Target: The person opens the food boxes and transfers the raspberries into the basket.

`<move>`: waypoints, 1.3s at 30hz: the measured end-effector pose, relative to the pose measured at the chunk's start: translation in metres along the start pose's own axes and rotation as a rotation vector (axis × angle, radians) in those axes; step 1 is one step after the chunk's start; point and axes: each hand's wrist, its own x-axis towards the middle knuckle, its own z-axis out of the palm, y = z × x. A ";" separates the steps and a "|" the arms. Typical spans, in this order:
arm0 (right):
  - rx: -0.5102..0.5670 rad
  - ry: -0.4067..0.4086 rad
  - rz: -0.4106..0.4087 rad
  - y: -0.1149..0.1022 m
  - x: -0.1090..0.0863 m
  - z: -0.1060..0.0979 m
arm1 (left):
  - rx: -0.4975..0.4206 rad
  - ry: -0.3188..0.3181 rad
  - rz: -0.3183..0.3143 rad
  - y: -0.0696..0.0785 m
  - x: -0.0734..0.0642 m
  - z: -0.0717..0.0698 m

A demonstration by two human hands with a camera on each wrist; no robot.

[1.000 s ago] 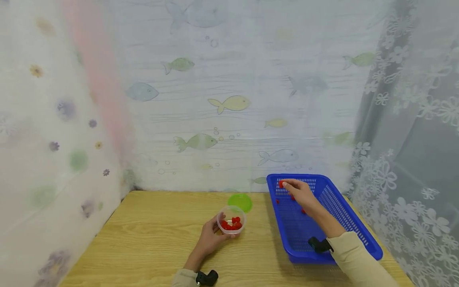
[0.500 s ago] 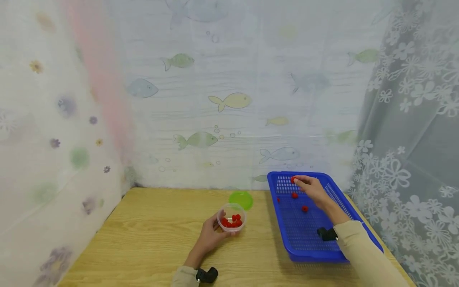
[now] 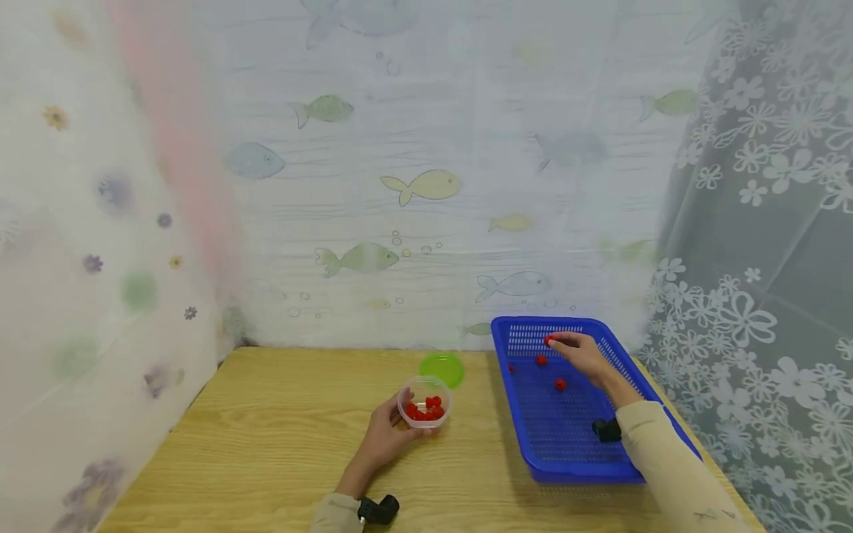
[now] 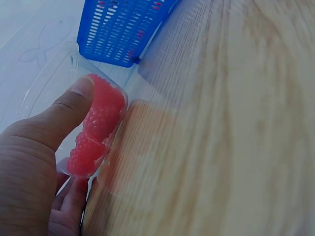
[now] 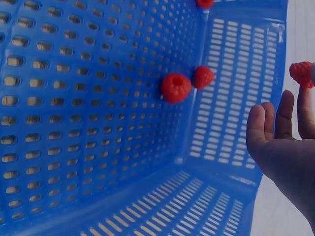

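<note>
In the head view my left hand (image 3: 386,435) grips a small clear plastic tub (image 3: 420,386), tilted slightly towards me. Several red raspberries (image 4: 104,108) lie inside it, and the left wrist view shows my thumb pressed along the tub's side. Over the far part of a blue basket (image 3: 518,422), my right hand (image 3: 583,358) pinches one raspberry (image 5: 301,73) between thumb and fingertips, its other fingers loosely bent. Below it, in the basket, lie loose raspberries (image 5: 176,88), two close together and another (image 5: 204,3) near the far corner.
A round green lid (image 3: 442,368) lies on the wooden table (image 3: 280,414) just behind the tub. The slotted basket stands at the table's right side. A fish-patterned curtain (image 3: 426,222) hangs behind the table, with more curtains at both sides.
My right hand has shifted right and slightly up over the basket with the raspberry, then paused there. The left hand keeps its grip on the tub; the head view drifts slightly.
</note>
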 end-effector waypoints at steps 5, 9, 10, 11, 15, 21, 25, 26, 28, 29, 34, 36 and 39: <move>0.001 -0.004 0.016 0.002 0.002 -0.003 | 0.002 0.001 -0.007 0.004 0.000 0.000; 0.003 0.002 0.015 0.005 0.003 -0.004 | 0.012 0.002 -0.008 0.003 0.002 0.000; 0.004 0.001 0.015 0.005 0.002 -0.004 | 0.011 0.003 -0.007 0.003 0.002 0.000; 0.005 0.000 0.016 0.005 0.002 -0.003 | 0.008 0.002 -0.006 0.003 0.002 0.000; 0.007 -0.010 0.022 0.005 0.002 -0.003 | -0.008 0.000 -0.002 0.004 0.001 0.000; 0.021 -0.005 0.036 0.006 0.004 -0.003 | -0.009 -0.001 -0.021 0.005 0.000 0.000; 0.024 -0.008 0.037 0.007 0.004 -0.005 | -0.006 0.002 -0.021 0.005 0.000 0.001; 0.027 -0.007 0.035 0.007 0.005 -0.006 | -0.010 0.004 -0.014 0.005 0.000 0.001; 0.032 -0.009 0.030 0.007 0.005 -0.007 | -0.019 0.008 0.000 0.004 0.000 0.002; 0.029 -0.010 0.025 0.006 0.005 -0.007 | -0.022 0.008 0.004 0.004 0.000 0.002; 0.063 -0.024 0.017 -0.007 0.004 -0.009 | -0.024 0.003 0.022 0.004 0.000 0.003; 0.103 -0.036 0.006 -0.017 0.003 -0.010 | -0.020 -0.001 0.023 0.005 -0.002 0.003; 0.191 -0.069 -0.023 -0.037 0.000 -0.011 | -0.019 0.004 0.017 0.006 -0.003 0.003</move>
